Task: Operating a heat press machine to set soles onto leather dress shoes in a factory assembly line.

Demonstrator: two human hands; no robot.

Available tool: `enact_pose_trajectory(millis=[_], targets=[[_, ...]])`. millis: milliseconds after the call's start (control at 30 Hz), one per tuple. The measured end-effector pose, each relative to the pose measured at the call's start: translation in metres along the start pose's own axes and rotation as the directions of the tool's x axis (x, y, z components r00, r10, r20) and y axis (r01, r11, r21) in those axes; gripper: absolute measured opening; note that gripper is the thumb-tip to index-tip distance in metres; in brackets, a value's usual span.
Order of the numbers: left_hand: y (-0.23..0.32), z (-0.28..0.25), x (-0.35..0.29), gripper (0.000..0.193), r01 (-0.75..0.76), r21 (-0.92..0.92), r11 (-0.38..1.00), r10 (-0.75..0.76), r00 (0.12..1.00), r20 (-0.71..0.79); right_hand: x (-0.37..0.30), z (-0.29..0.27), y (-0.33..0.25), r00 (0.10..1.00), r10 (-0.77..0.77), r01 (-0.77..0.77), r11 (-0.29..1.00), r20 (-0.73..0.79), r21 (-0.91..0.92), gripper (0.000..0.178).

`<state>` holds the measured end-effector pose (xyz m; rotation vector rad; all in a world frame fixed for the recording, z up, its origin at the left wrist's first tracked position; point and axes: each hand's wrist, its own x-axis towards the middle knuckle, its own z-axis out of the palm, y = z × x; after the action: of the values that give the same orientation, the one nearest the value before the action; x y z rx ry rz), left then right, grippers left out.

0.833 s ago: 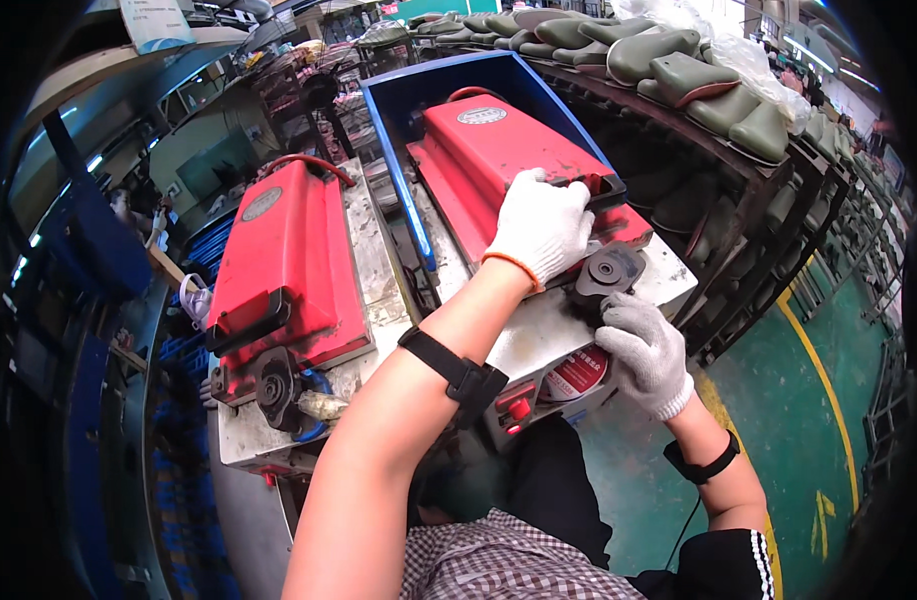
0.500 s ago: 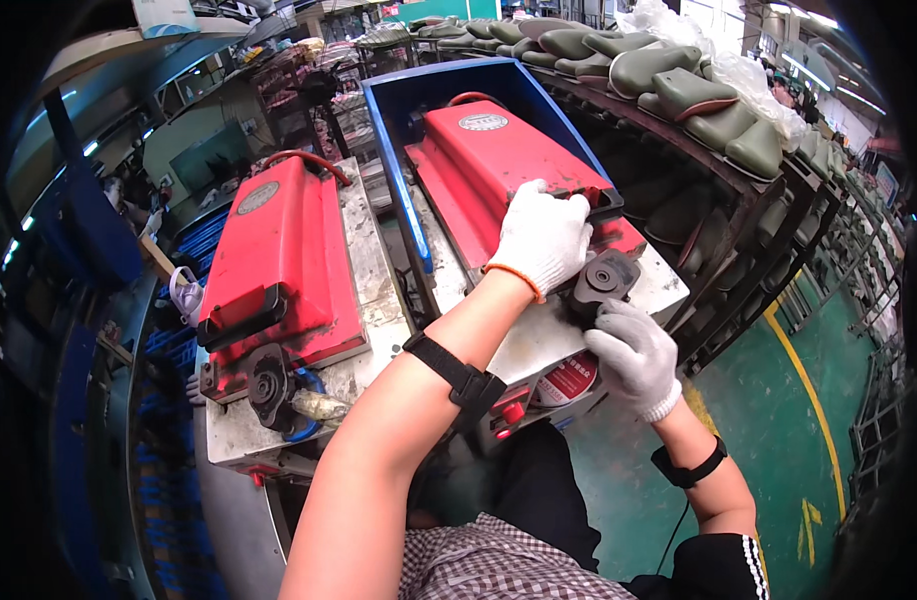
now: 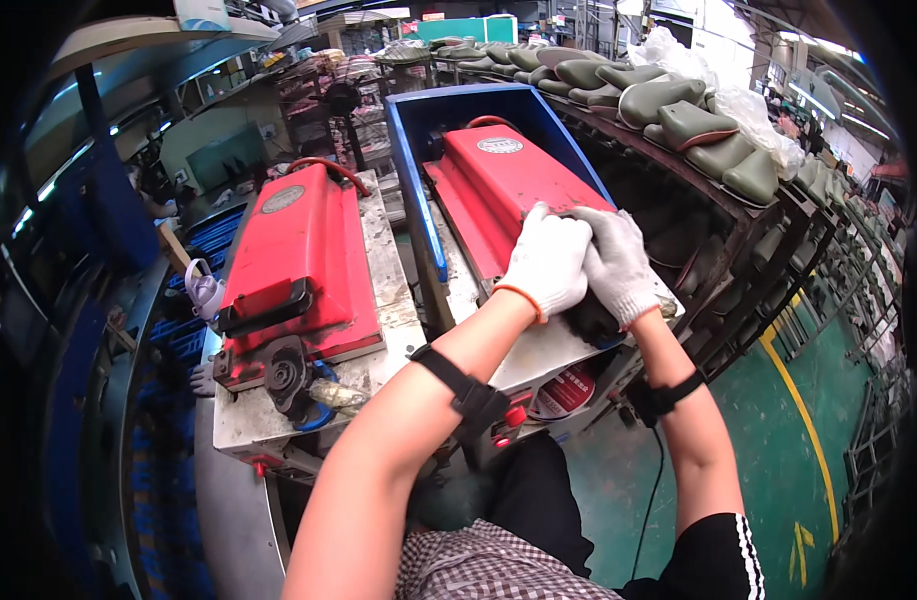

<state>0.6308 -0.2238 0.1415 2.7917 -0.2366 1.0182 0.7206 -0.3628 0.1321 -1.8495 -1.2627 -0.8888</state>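
Toward twelve o'clock, an oval silver plate sits on one red cover; toward ten, a matching plate on the second red cover. At four, a round red label with pale lettering marks the white machine. Print on the plates seems too blurred to read.

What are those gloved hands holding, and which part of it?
The left hand and right hand are at the near end of the right red cover; any grip is hidden, so I can't tell.

Two red machine covers, two red hoses, two black armbands, one blue box
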Motion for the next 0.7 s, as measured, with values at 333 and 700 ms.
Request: enact_pose_trajectory(millis=[333, 700], targets=[[-0.054, -0.182, -0.147, 0.047, 0.203, 0.136, 0.970, -0.215, 0.973, 0.081, 0.000, 0.003, -0.002, 0.996, -0.041, 0.052, 0.986, 0.074, -0.160, 0.028], [-0.110, -0.254, -0.205, 0.053, 0.588, 0.395, 0.706, -0.701, 0.658, 0.275, 0.007, 0.019, -0.007, 0.996, -0.003, 0.030, 0.951, 0.088, -0.308, 0.022]])
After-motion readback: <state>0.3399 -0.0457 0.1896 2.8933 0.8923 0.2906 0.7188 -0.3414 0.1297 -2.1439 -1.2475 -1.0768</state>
